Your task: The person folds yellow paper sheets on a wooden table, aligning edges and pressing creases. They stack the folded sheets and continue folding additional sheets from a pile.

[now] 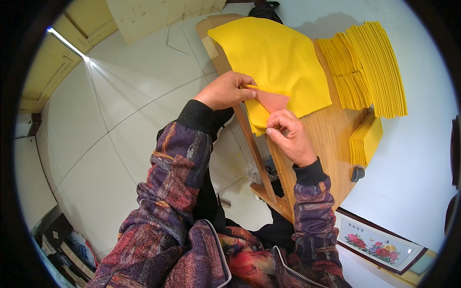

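A large yellow sheet (278, 57), soft like cloth or felt, lies over the far part of the wooden table (321, 149). At its near left edge my left hand (224, 90) is closed in a pinch on the yellow edge. A salmon-pink triangle (273, 100) shows between my two hands, against the yellow; whether it is a separate piece cannot be told. My right hand (293, 138) pinches the near yellow corner by the table's edge, thumb against forefinger. Several yellow layers show at that corner.
Folded yellow pieces stand in tall stacks (377, 67) on the right, with a smaller pile (366, 139) nearer me. A small black object (357, 174) sits at the table's right edge. White wall borders the right side; a framed flower picture (379, 242) is lower right.
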`<action>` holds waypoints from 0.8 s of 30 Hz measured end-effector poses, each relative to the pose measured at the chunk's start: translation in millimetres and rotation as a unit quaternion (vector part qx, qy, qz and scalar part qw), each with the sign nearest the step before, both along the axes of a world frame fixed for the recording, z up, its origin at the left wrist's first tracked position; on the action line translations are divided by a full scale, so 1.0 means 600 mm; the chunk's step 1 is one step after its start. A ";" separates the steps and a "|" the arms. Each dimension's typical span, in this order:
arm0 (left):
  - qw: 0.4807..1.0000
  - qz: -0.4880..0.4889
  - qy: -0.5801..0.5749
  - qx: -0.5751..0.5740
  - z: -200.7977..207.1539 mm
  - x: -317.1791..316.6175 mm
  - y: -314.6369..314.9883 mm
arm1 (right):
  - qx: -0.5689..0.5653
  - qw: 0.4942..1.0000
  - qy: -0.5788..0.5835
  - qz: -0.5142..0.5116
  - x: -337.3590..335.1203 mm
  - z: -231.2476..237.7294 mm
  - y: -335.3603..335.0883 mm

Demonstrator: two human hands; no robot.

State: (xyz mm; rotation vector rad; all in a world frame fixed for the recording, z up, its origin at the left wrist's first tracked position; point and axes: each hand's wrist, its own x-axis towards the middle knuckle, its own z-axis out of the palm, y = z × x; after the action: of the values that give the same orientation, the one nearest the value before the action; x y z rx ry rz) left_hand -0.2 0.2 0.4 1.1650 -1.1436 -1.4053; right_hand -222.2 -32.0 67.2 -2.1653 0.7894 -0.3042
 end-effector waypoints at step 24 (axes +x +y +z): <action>0.999 0.003 -0.033 -0.013 0.000 0.001 -0.001 | -0.005 0.997 -0.032 -0.068 0.011 0.018 0.001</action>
State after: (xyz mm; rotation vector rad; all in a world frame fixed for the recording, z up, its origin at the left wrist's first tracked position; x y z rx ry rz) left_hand 0.2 -0.5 0.4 1.2040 -1.1989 -1.3521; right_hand -215.6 -31.6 77.8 -2.1040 0.9010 -0.4457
